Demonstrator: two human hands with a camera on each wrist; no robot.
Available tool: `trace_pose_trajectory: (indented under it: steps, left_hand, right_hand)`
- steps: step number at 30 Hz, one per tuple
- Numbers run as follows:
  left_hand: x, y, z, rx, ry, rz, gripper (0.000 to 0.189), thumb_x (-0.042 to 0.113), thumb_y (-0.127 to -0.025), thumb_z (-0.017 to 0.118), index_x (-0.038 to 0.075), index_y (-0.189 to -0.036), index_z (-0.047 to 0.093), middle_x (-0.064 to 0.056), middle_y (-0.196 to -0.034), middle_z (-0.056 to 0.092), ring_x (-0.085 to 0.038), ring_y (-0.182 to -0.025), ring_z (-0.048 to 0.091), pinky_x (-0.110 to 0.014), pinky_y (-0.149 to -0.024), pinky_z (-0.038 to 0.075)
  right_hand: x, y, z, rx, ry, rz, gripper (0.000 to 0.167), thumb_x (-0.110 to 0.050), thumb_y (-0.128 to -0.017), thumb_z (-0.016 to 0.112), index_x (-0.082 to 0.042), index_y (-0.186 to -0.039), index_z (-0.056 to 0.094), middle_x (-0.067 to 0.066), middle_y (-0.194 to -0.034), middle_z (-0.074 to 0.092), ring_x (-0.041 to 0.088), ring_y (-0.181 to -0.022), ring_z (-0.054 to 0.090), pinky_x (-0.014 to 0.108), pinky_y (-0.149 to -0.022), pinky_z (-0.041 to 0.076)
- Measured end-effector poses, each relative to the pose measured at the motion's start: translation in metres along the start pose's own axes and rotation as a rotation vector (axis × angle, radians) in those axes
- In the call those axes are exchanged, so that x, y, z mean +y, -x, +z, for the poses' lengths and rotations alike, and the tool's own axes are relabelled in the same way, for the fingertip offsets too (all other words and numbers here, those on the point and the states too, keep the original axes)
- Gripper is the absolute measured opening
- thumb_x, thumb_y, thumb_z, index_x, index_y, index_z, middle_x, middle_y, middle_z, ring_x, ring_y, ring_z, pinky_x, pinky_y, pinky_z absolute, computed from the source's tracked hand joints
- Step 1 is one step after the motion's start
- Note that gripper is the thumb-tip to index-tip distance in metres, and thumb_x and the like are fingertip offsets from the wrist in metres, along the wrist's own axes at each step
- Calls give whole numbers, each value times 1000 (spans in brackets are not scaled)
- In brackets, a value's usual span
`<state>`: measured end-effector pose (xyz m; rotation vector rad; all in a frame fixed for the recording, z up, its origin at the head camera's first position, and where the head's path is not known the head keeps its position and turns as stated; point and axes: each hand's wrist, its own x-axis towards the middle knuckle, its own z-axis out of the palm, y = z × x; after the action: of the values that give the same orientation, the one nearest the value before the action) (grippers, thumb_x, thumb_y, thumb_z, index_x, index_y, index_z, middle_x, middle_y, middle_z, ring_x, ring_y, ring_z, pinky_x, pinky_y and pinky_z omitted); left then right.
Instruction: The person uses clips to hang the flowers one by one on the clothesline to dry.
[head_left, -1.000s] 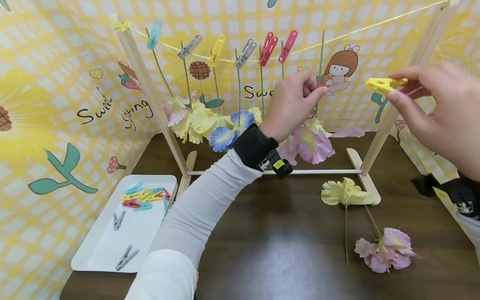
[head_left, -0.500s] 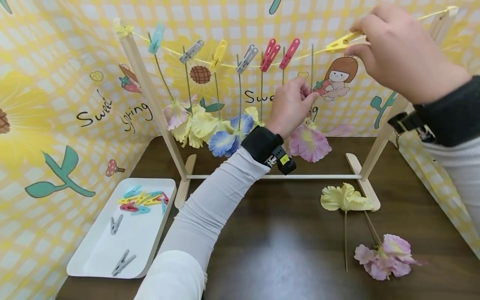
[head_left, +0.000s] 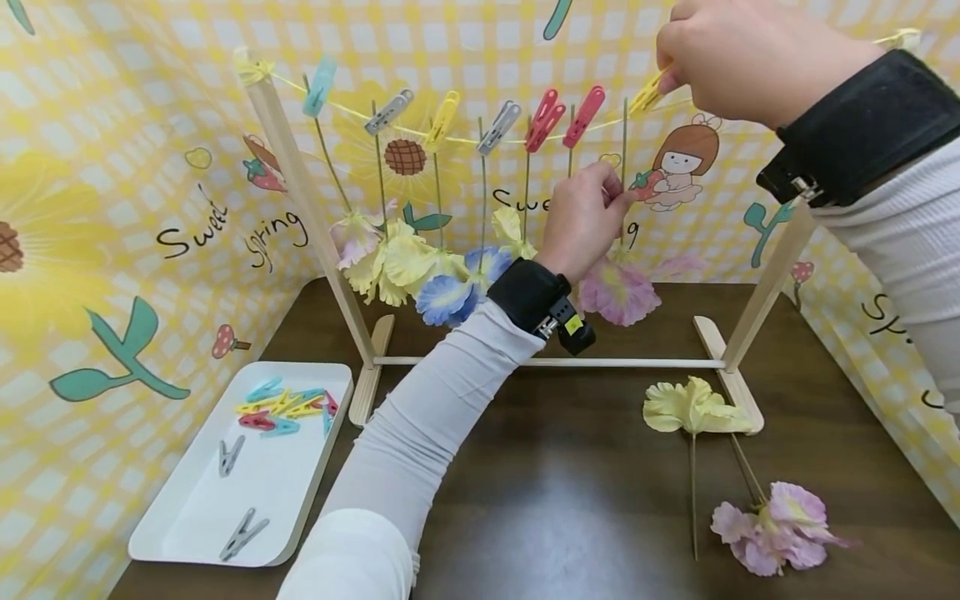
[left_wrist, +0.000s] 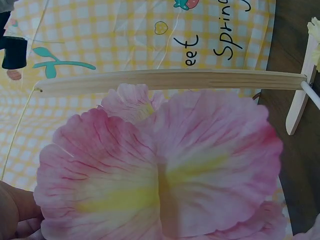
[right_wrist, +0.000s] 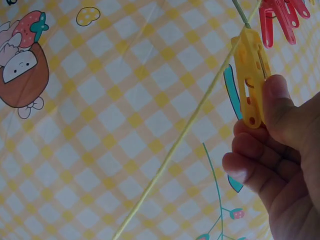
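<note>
My left hand (head_left: 588, 217) pinches the thin green stem (head_left: 625, 125) of a pink artificial flower (head_left: 618, 290). The stem stands upright and the bloom hangs below; it fills much of the left wrist view, with yellow at its centre. At the upper right, my right hand (head_left: 750, 62) pinches a yellow clothespin (right_wrist: 251, 75) between thumb and fingers. Its tip is right at the yellow string (right_wrist: 180, 135) and the stem's upper end in the right wrist view. Left of there, several flowers hang head down from the string by clothespins, a red clothespin (head_left: 584, 117) nearest.
A wooden frame (head_left: 772, 283) holds the string between two posts. At the left, a white tray (head_left: 187, 508) carries loose clothespins. A yellow flower (head_left: 693, 407) and a pink-lilac flower (head_left: 776, 529) lie on the dark table (head_left: 570, 475). Checked cloth (head_left: 90, 225) stands behind.
My right hand has risen to the string with the yellow clothespin, then moved left along it to the stem. My left hand and the pink flower have shifted slightly left and down.
</note>
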<state>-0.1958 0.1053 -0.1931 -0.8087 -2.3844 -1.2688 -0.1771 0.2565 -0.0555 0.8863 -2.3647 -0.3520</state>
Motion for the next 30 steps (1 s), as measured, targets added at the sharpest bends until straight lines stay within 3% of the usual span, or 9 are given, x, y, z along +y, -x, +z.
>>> trace_pose_trajectory:
  steps: [6,19,23,27,29,30]
  left_hand:
    - [1,-1,1,16,-21,18,18,21,-95,65,8,-85,58,-1,-72,61,-10,-61,58,-21,-54,39]
    - [3,-2,4,3,-37,7,20,23,-95,65,8,-86,56,0,-76,60,-10,-67,55,-20,-55,39]
    - [3,-2,3,3,-59,15,20,24,-95,66,8,-86,57,0,-77,60,-10,-67,55,-20,-56,38]
    - [2,-3,2,0,-64,15,21,24,-95,65,8,-85,57,0,-76,60,-10,-66,56,-20,-56,39]
    - [1,-2,1,-1,-60,11,21,25,-95,65,8,-85,57,0,-76,60,-10,-65,55,-20,-56,38]
    - [0,-2,1,-2,-56,6,21,25,-95,65,8,-85,57,0,-76,60,-10,-65,55,-20,-56,39]
  right_hand:
    - [1,-5,-1,-108,-15,35,10,10,-86,65,15,-82,57,27,-80,53,40,-73,47,52,-63,42]
    - [4,-3,2,-125,-57,-12,13,5,-88,65,16,-82,61,28,-80,55,43,-77,52,56,-71,45]
    - [6,-5,2,-198,-69,9,17,2,-91,63,18,-96,62,32,-90,56,46,-86,52,58,-77,43]
    - [3,-4,-5,-267,-85,133,37,-9,-97,59,18,-121,52,38,-115,51,50,-104,47,61,-90,38]
    - [-5,2,-10,-182,-70,182,42,-14,-98,57,16,-126,49,37,-122,49,51,-112,44,61,-95,35]
    - [-10,8,-12,-95,-63,182,42,-15,-98,57,15,-126,50,37,-121,50,50,-112,44,61,-95,35]
